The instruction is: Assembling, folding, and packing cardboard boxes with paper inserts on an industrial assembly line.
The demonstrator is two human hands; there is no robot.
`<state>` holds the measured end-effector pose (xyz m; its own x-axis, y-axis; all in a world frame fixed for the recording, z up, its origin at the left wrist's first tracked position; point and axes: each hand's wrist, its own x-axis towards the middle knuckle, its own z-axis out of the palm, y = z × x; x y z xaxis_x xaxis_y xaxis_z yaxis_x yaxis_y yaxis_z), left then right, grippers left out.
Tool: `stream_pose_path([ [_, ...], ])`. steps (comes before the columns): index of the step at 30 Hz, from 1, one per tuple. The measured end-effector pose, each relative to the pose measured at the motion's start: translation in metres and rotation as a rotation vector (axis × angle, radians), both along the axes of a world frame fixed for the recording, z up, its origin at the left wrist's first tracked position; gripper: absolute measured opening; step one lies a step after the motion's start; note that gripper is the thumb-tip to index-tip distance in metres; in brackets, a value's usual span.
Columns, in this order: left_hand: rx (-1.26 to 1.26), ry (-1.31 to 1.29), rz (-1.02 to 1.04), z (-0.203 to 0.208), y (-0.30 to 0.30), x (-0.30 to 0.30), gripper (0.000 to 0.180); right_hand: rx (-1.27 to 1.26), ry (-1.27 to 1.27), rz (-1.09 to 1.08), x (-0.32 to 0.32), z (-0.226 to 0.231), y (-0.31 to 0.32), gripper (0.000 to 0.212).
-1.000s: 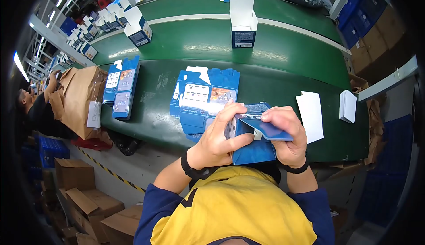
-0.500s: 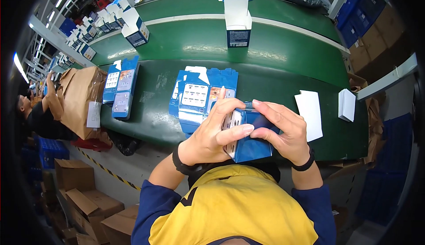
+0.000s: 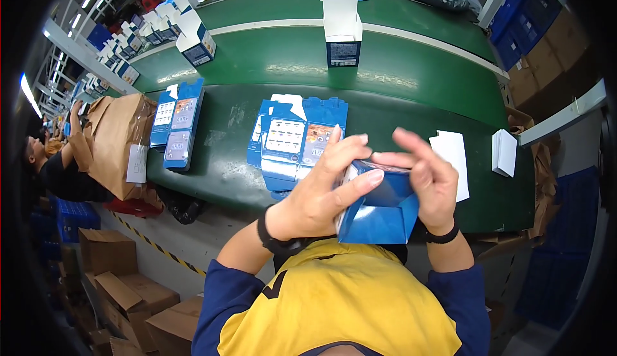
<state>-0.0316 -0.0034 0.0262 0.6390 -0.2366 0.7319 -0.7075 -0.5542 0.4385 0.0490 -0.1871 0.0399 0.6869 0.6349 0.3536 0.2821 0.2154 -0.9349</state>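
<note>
My left hand (image 3: 315, 195) grips a blue carton (image 3: 379, 218) from its left side, thumb laid across the top and fingers behind. The carton is partly folded into shape, with a glossy blue panel facing me. At its right side is my right hand (image 3: 434, 186), fingers spread and one finger raised; another finger reaches over the carton's far edge. Whether its palm touches the side panel is hidden. Beyond my left hand, flat printed blue cartons (image 3: 286, 137) lie stacked on the green work surface (image 3: 225, 150).
Another pile of flat blue cartons (image 3: 180, 121) lies left, beside a large brown paper-wrapped bundle (image 3: 116, 137). White folded sheets (image 3: 452, 147) and a white paper stack (image 3: 503, 153) are right. An open-topped carton (image 3: 343, 38) stands on the green conveyor (image 3: 270, 60). A co-worker (image 3: 54, 169) is far left.
My right hand has opened its pinch on the carton's top and shifted right, fingers spreading. The carton has moved slightly right and toward me, still in my left hand.
</note>
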Motion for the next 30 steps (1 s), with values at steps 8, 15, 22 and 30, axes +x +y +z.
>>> stream_pose_path([
  [8, -0.093, 0.211, -0.033, 0.002, -0.008, -0.005, 0.099, -0.054, 0.059, -0.013, -0.007, 0.005, 0.003, 0.057],
  [15, 0.076, -0.098, -0.137, 0.005, 0.005, 0.000, 0.059, -0.014, 0.142, -0.018, 0.013, -0.004, -0.011, 0.087],
  [22, 0.478, -0.032, 0.324, -0.020, 0.055, 0.018, 0.057, -0.128, 0.717, 0.365, 0.069, -0.013, 0.011, 0.092],
  [30, 0.488, 0.594, 0.977, -0.067, 0.087, -0.006, 0.087, -0.305, -0.119, -0.404, 0.249, -0.096, 0.073, 0.119],
])
